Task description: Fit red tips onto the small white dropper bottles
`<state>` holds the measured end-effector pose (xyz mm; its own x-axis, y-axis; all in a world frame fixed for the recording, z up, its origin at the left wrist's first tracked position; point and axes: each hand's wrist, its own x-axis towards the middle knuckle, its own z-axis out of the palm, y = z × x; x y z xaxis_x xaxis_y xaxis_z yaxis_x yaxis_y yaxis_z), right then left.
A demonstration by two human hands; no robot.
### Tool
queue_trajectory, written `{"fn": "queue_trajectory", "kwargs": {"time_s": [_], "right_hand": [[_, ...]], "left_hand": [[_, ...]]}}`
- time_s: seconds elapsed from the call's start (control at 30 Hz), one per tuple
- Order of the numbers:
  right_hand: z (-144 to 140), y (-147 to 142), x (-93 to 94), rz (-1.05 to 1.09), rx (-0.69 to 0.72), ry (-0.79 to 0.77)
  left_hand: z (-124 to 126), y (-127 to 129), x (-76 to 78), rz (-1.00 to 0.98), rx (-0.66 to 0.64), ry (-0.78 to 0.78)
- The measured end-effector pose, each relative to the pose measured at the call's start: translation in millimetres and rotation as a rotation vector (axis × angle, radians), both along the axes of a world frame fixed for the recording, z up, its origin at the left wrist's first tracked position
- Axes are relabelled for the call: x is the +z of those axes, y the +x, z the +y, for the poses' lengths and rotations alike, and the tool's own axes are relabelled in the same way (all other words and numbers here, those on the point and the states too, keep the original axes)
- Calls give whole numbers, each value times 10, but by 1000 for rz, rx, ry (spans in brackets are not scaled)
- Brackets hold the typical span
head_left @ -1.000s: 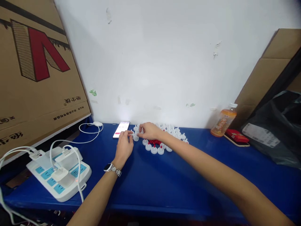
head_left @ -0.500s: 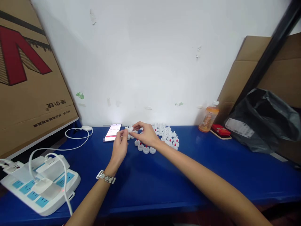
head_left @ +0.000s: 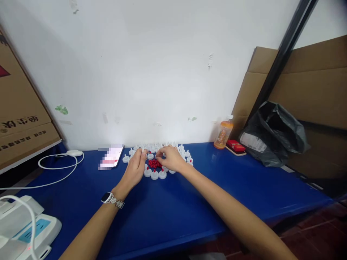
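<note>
Both hands are now lowered onto the blue desk (head_left: 189,206). The left hand (head_left: 135,169) and right hand (head_left: 170,159) flank the small red plastic plugs (head_left: 154,164); finger grasp cannot be told. Round white plastic caps (head_left: 155,175) surround the pile.

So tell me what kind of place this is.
Probably a makeshift small-parts workbench in a storeroom or workshop. Both hands, left hand and right hand, work among white caps and red pieces on a blue table, with cardboard boxes leaning against the wall.
</note>
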<state>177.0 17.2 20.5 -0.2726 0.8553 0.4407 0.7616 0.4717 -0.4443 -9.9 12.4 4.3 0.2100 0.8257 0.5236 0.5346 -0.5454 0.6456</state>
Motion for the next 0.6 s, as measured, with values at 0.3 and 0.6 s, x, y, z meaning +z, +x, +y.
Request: {"fn": "queue_trajectory", "kwargs": {"time_s": [0.3,0.6], "right_hand": [[145,-75,-71,-368,23,-72],[160,-34,-105,-110,88,-118]], "left_hand": [[-89,-37,-45,58,-62,-60],[-85,-37,-76,90,-99,-62]]}}
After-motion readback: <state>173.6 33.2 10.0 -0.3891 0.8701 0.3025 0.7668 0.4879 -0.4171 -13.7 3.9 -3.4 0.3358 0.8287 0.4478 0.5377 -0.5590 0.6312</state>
